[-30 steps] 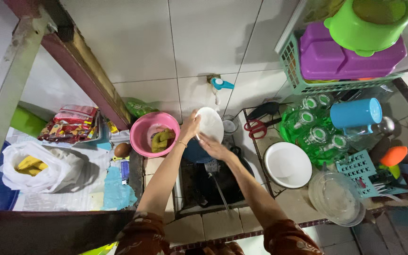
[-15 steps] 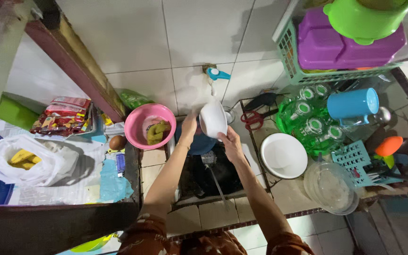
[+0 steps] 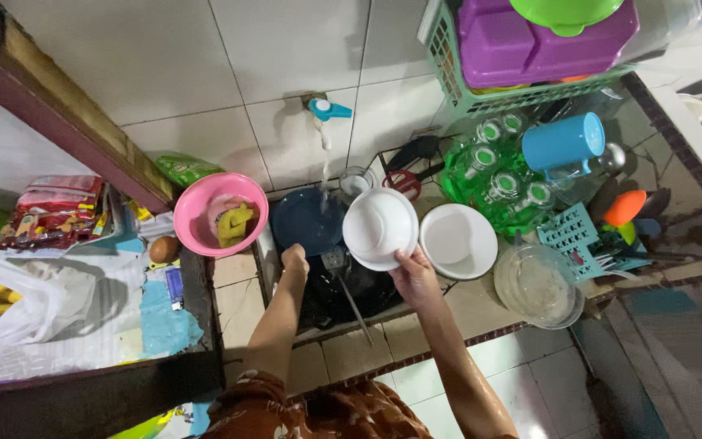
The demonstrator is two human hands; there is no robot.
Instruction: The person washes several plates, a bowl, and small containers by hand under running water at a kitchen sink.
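One dark sink (image 3: 367, 297), one pink basin (image 3: 219, 213) at its left, two white bowls, one (image 3: 458, 240) resting on the counter, the other (image 3: 379, 228) over the sink gripped by the right hand (image 3: 414, 276), left hand (image 3: 294, 258) curled at a blue dish (image 3: 306, 219), its grip unclear, tap (image 3: 328, 108) running.

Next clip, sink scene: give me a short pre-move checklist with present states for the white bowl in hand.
1. Right hand grips round white bowl by its rim: ok.
2. Left hand free of the bowl, down in the dark sink: ok.
3. Blue wall tap running: ok, water falls.
4. Second white bowl on the counter sits apart from the held one: cannot tell, rims look close.
5. Bowl rinsed clean: cannot tell.
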